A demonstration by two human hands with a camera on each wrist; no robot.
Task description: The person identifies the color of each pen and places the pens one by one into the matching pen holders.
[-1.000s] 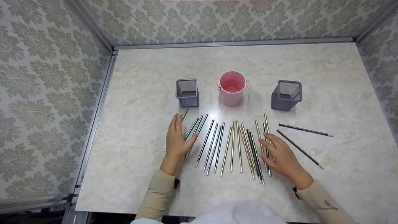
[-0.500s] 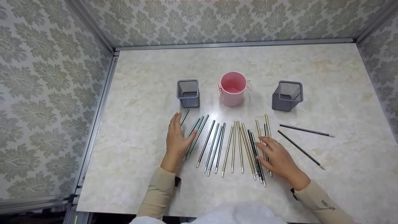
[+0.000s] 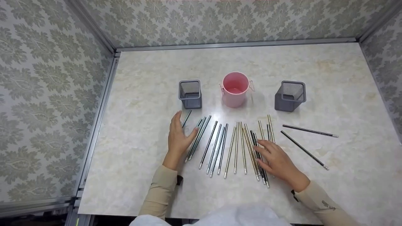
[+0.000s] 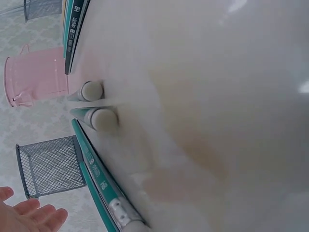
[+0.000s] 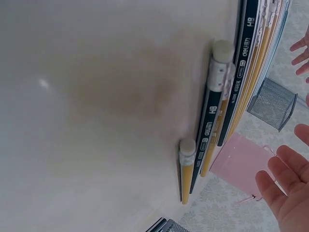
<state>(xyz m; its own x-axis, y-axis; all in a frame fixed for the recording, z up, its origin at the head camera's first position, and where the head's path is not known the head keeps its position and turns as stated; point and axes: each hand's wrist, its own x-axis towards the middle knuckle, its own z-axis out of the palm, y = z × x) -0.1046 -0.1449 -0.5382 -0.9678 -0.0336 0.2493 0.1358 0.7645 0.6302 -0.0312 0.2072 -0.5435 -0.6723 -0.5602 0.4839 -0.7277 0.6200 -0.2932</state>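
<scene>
My left hand is held over the left end of a row of pencils, fingers extended and thumb apart. Beneath and beside it lie teal pencils, one partly hidden by the fingers. My right hand hovers at the row's right end with relaxed, spread fingers. It covers parts of the black pencils and yellow pencils there. More yellow pencils lie in the middle. Neither hand grips anything. In the wrist views the left fingers and right fingers appear free of the pencils.
Behind the row stand a grey mesh pen holder, a pink bucket with side handles, and another mesh pen holder. Two dark pencils, one upper and one lower, lie apart at right. Patterned walls surround the table.
My right hand has shifted left and slightly nearer, from the rightmost pencils in the row toward the black ones. My left hand has barely moved. The pencils lie nearly as before.
</scene>
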